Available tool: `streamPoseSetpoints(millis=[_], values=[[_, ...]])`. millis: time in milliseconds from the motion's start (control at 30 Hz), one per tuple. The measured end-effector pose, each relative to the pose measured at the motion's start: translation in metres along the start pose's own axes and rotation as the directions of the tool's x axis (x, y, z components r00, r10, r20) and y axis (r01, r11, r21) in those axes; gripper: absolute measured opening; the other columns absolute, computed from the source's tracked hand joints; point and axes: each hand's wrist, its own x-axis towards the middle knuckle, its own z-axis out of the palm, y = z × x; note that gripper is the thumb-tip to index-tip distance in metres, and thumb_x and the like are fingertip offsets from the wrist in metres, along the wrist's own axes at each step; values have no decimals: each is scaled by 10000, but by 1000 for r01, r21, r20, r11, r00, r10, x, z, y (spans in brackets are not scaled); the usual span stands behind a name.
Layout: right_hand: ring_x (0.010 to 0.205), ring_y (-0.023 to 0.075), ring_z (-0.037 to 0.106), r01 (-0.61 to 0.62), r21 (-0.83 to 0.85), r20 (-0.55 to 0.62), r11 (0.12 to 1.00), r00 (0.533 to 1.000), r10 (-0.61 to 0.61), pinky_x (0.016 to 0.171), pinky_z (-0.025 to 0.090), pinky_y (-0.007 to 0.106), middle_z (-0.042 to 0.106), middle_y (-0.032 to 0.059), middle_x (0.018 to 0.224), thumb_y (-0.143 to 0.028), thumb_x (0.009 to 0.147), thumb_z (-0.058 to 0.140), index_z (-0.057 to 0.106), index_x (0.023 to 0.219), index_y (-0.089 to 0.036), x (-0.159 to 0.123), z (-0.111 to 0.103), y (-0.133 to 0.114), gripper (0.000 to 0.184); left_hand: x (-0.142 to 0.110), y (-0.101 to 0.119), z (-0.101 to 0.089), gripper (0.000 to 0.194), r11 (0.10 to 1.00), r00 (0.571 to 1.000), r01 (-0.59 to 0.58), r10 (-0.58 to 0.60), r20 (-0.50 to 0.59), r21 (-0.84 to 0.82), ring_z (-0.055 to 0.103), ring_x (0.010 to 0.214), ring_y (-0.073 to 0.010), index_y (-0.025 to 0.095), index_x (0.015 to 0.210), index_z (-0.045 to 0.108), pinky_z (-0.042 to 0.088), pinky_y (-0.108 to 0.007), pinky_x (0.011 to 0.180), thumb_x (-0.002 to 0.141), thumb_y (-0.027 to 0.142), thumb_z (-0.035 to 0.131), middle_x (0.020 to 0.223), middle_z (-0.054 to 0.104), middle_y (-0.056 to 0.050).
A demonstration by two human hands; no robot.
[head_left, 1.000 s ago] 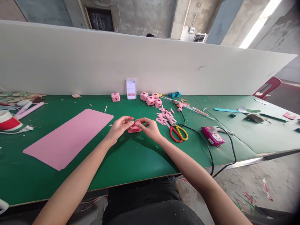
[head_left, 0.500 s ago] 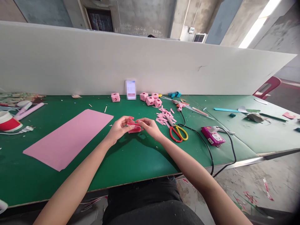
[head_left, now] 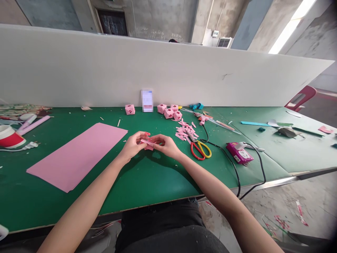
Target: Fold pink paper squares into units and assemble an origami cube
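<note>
Over the middle of the worktop [head_left: 158, 186], the paper piece [head_left: 147, 142] is pinched by both the left hand [head_left: 133, 146] and right hand [head_left: 168, 145], its layered edge, exposed a moment earlier, now being mostly covered, so folds are probably being adjusted.

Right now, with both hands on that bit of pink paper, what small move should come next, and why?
Perhaps the right hand should gently press the pink paper while the left hand steadies it: both have fingers on it, and its upper layer seems raised from the part below.
</note>
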Motion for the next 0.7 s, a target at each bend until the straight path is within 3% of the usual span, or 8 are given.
streamPoseSetpoints(millis=[200, 333, 700], values=[[748, 151, 689, -132, 247, 20, 960, 991, 131, 674, 540, 250, 745, 54, 846, -643, 812, 680, 719, 1032, -159, 4, -3, 1, 534, 0, 0, -2, 485, 999, 1000, -4, 4, -2, -51, 693, 995, -255, 179, 1068, 661, 545, -376, 869, 705, 457, 821, 1067, 743, -87], [748, 141, 689, -214, 376, 57, 902, 977, 208, 665, 525, 229, 743, 58, 849, -665, 759, 727, 728, 975, -159, 4, -7, -3, 550, 0, 1, -2, 504, 996, 999, -13, 8, -51, -93, 697, 996, -254, 185, 1052, 673, 544, -384, 902, 692, 498, 836, 1030, 761, -81], [726, 117, 665, -245, 353, 100, 903, 969, 224, 691, 518, 235, 733, 27, 809, -510, 665, 874, 723, 902, -164, 4, -8, -1, 446, -1, 2, 1, 520, 998, 999, -41, 39, -37, -41, 705, 889, -234, 179, 1055, 665, 554, -334, 775, 682, 496, 841, 999, 762, -86]])
